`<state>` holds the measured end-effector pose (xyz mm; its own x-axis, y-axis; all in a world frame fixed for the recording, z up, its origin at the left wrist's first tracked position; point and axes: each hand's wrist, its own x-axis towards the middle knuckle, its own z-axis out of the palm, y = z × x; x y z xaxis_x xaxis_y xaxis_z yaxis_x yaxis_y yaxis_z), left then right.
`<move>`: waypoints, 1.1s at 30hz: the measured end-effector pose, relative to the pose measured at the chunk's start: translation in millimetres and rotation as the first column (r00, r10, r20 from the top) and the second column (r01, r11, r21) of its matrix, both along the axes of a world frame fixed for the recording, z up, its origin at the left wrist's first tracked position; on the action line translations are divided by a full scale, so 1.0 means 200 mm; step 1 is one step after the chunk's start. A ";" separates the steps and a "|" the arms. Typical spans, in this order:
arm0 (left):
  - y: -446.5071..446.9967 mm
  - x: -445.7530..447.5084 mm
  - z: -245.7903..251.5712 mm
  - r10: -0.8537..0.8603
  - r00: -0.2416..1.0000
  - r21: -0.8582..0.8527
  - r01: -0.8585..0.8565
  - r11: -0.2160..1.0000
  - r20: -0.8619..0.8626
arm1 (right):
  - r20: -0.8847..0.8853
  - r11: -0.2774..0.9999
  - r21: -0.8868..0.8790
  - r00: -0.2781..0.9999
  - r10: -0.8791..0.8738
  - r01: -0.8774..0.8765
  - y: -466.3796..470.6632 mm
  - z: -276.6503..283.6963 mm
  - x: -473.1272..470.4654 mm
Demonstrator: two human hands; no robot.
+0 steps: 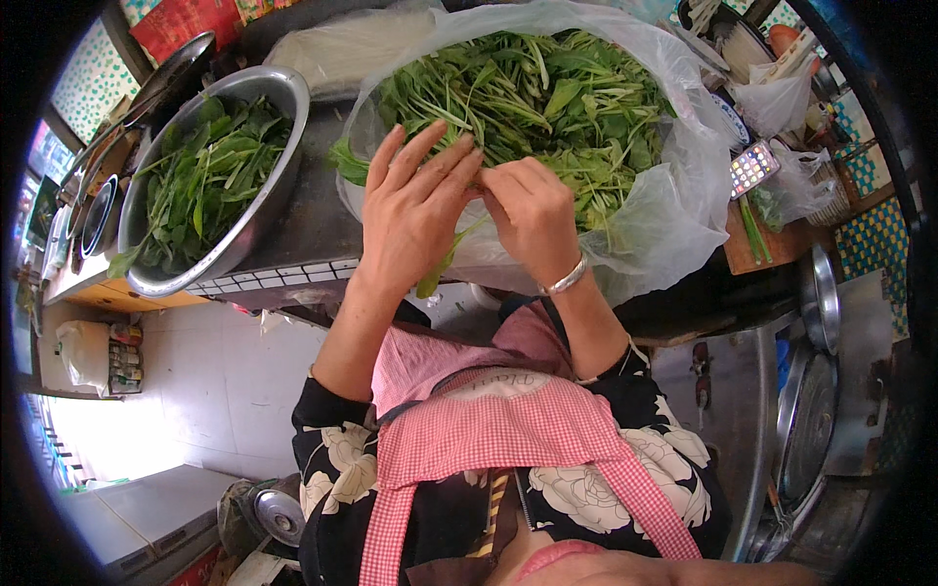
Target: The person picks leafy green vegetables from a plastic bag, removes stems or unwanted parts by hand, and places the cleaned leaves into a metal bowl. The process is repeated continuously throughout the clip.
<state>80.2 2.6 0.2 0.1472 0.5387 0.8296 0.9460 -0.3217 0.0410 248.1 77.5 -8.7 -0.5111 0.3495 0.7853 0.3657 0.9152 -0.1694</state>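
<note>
My left hand and my right hand meet over the near edge of a plastic bag heaped with leafy greens. A single leafy green hangs below and between my hands, its stem running up to the fingers. The left fingers stretch forward over it, with the thumb hidden underneath. My right thumb and fingertips are pinched together by the left fingertips; the exact grip point is covered. Left of the bag, a steel basin holds more leafy greens.
Bag and basin stand on a dark countertop with a tiled front edge. To the right lie a lit smartphone and a wooden cutting board with scallions. A wok rests at back left. Steel lids stand lower right.
</note>
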 end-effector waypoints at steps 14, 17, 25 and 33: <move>-0.10 -0.08 0.20 -0.198 0.950 -0.192 0.154 0.969 -0.239 | -0.160 0.895 -0.385 0.971 0.177 -0.226 -0.13 0.12 0.04; -0.14 -0.12 0.25 -0.276 0.854 -0.293 0.154 0.944 -0.440 | 0.044 0.987 -0.033 0.986 0.161 -0.160 -0.14 0.12 0.05; -0.19 -0.75 0.51 0.451 0.736 -0.044 -0.543 0.838 -0.506 | 0.367 0.913 0.247 0.840 -0.398 0.325 0.15 0.23 0.31; -0.12 -0.75 0.38 0.376 0.844 -0.018 -0.414 0.910 -0.382 | 0.491 0.997 0.079 0.871 -0.028 -0.013 0.03 -0.03 0.08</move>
<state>-70.1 -22.2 77.0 0.1837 0.6898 0.7003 0.9456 0.0705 -0.3176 263.4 84.3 -15.4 -0.8356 0.3038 0.4577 0.3900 0.9148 0.1048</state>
